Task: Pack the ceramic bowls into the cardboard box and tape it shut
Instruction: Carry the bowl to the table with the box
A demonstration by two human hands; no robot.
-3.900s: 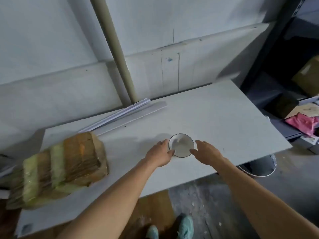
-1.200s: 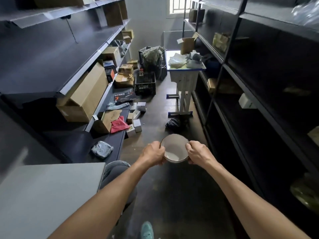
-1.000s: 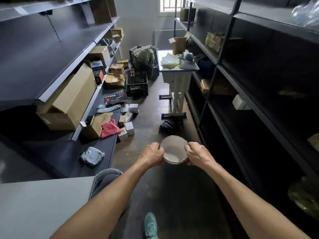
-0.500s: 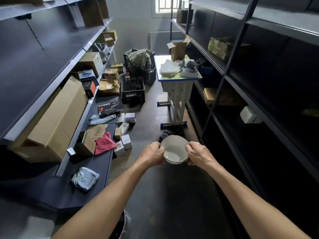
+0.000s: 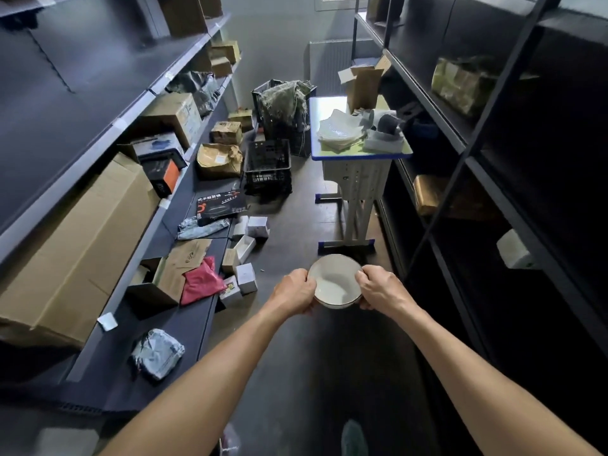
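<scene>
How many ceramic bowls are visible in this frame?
1. The white ceramic bowl with a dark rim is gripped between the left hand and right hand; others may be hidden on the blue-edged desk.

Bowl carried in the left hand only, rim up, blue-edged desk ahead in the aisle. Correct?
Not quite: both hands carry it. The head view shows the left hand holding the left rim of the ceramic bowl and the right hand holding the right rim. The rest stands: rim up, blue-edged desk ahead in the aisle.
</scene>
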